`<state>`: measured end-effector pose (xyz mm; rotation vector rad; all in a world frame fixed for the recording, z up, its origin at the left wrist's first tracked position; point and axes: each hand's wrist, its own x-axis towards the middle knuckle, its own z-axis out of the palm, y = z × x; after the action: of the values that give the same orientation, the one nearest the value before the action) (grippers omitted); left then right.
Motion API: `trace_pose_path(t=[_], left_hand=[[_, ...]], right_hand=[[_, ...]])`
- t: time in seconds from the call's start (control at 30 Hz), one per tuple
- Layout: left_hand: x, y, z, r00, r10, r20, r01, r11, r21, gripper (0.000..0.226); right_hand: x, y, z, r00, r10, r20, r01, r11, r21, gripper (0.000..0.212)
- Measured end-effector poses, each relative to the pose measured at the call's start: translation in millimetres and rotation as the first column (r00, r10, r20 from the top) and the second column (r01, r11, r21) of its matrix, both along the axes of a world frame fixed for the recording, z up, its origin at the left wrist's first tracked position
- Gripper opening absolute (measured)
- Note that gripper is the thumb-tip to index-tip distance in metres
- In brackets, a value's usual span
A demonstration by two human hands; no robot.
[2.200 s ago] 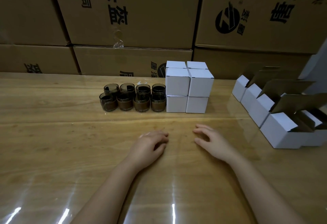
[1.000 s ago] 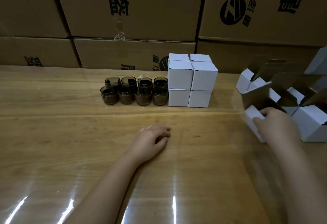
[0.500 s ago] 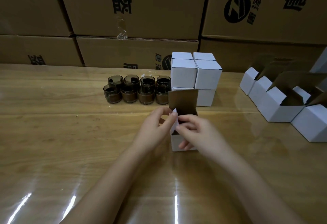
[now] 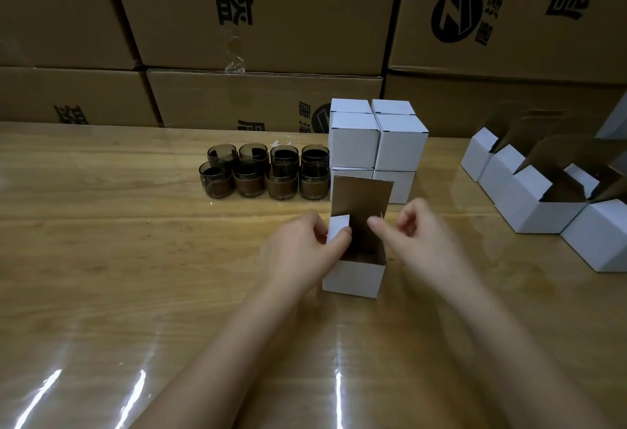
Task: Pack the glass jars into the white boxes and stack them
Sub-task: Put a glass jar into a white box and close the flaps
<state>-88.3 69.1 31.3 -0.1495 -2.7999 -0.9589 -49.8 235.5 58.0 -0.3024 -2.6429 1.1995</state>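
Observation:
An open white box stands on the wooden table in front of me, its brown-lined lid raised at the back. My left hand pinches the box's left side flap. My right hand pinches the thin right side flap, fingers curled. Behind, several dark glass jars stand in two rows. To their right a stack of closed white boxes stands two high. I see nothing inside the open box.
Several open white boxes with raised flaps stand in a row at the right edge. Large brown cartons are piled as a wall behind the table. Glossy film covers the tabletop.
My right hand fetched an open box from the right row and set it before me. Both hands have come to it and now spread its side flaps apart.

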Motion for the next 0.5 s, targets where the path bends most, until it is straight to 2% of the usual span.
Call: trace_pose_path(t=[0.07,0.13,0.27,0.33,0.43,0.5], left_hand=[[2.7,1.2,3.0,0.998,0.010,-0.062,-0.015,0.997,-0.070,0.034],[3.6,1.6,6.0,0.995,0.000,-0.097,-0.011,0.994,-0.108,0.031],[2.3,-4.0,14.2,0.992,-0.057,-0.116,0.048,0.995,-0.083,0.024],[0.7,-10.0,17.6,0.991,-0.107,-0.077,0.107,0.994,-0.006,0.018],[-4.0,-20.1,20.4,0.979,-0.162,0.121,0.125,0.956,0.266,0.017],[-7.4,-24.8,19.5,0.960,-0.186,0.207,0.108,0.935,0.338,0.013]], right_hand=[[-1.7,-1.9,-6.8,0.997,0.018,0.080,-0.020,1.000,0.023,0.045],[-2.7,-2.4,-7.9,0.996,0.035,0.080,-0.035,0.999,0.002,0.049],[-4.7,1.3,-6.8,0.995,0.068,0.073,-0.067,0.998,-0.018,0.045],[-5.6,2.9,-7.7,0.993,0.084,0.081,-0.080,0.996,-0.044,0.041],[-6.2,4.8,-9.1,0.993,0.078,0.086,-0.070,0.994,-0.084,0.037],[-6.1,6.4,-8.5,0.992,0.080,0.095,-0.070,0.992,-0.108,0.037]])
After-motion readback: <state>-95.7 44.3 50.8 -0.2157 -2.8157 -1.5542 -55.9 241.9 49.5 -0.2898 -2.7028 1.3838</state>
